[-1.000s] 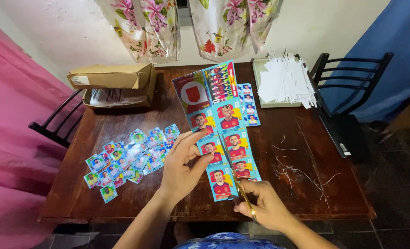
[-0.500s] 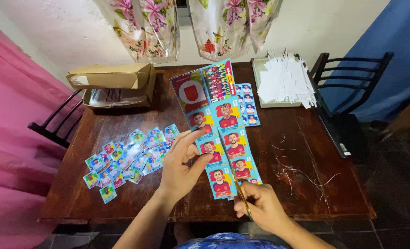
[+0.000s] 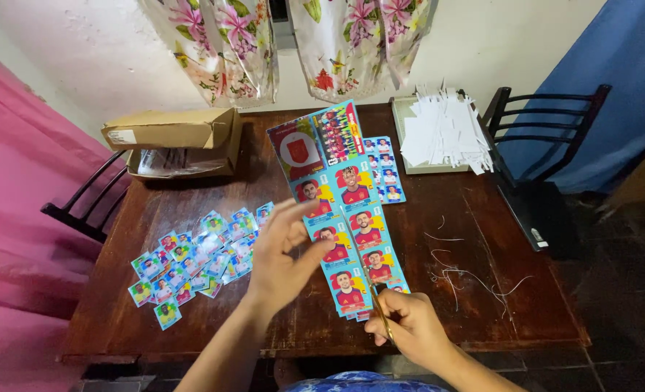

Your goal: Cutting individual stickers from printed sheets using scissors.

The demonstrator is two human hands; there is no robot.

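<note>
My left hand (image 3: 282, 254) pinches the left edge of a long sheet of blue and red picture stickers (image 3: 340, 196), held up over the wooden table (image 3: 475, 239). My right hand (image 3: 406, 327) grips a pair of scissors (image 3: 369, 279) with gold handles. Their blades point up along the sheet's middle line, between its two columns of stickers. A second sticker sheet (image 3: 385, 168) lies flat on the table behind the held one.
Several cut stickers (image 3: 195, 258) lie spread on the table's left side. A cardboard box (image 3: 173, 138) sits at the back left, a tray of white paper strips (image 3: 442, 131) at the back right. Thin paper trimmings (image 3: 456, 272) lie at right. Black chairs (image 3: 540, 138) flank the table.
The scissors have slid back down the sheet's middle line, and my left hand's fingers have shifted on the edge. The view has tilted slightly.
</note>
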